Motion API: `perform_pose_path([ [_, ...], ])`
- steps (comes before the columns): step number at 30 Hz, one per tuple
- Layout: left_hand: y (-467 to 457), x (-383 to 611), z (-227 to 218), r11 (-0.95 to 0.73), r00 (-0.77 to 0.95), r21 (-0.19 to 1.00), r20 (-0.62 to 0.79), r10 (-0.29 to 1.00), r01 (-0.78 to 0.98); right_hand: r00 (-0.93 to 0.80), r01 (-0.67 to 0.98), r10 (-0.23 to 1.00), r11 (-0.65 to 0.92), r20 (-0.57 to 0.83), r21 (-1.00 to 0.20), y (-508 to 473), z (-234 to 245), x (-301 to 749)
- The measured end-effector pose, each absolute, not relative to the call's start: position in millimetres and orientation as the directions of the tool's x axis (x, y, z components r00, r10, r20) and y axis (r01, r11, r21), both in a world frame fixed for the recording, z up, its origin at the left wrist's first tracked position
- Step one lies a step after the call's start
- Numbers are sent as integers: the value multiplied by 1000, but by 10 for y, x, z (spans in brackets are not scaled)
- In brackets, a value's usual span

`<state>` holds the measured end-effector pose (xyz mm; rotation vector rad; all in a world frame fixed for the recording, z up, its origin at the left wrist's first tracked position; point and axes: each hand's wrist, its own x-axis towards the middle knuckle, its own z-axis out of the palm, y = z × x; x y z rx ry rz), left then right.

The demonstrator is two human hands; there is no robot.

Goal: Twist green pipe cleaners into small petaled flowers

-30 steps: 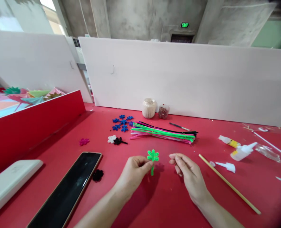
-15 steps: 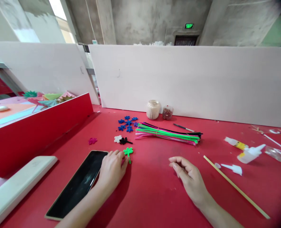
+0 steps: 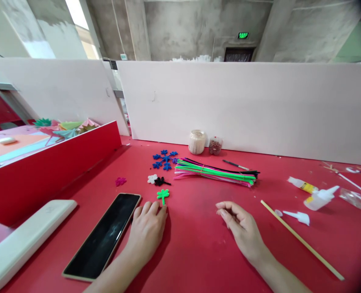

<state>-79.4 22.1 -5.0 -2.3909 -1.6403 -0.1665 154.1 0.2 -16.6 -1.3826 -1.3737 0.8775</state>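
A green pipe-cleaner flower (image 3: 162,195) lies flat on the red table (image 3: 198,244). My left hand (image 3: 146,230) rests just below it, fingers stretched out and flat, fingertips at the flower's stem, holding nothing. My right hand (image 3: 239,226) rests on the table to the right, fingers loosely curled with nothing in them. A bundle of green, pink and black pipe cleaners (image 3: 215,172) lies beyond both hands. White and black small flowers (image 3: 156,180) sit just above the green one.
A dark phone (image 3: 105,234) lies left of my left hand, a white case (image 3: 24,240) further left. Blue flowers (image 3: 164,159), a pink flower (image 3: 120,181), two jars (image 3: 198,141), a pen (image 3: 235,164), glue bottles (image 3: 316,193), a wooden stick (image 3: 302,240). A red divider (image 3: 46,167) stands left.
My left hand carried the green flower leftward, set it on the table near the other small flowers and let go. The right hand stayed in place.
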Motion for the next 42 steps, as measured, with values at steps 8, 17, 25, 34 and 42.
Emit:
perform_pose_path([
  [8,-163,-209,63,-582,548,119,233,804,804,143,573,950,150,278,-806,-30,29,1968],
  [17,103,266,29,-646,478,285,481,735,708,289,913,913,-171,288,-371,-221,-206,2833],
  [25,249,17,-91,-653,422,395,528,737,646,291,885,936,-184,198,-428,-182,-250,2848],
  [34,261,41,-116,-612,390,474,487,781,633,303,897,898,-155,318,-415,-142,-191,2761],
  [42,267,30,-145,-583,361,506,473,804,635,120,956,881,22,457,-293,597,-85,2639],
])
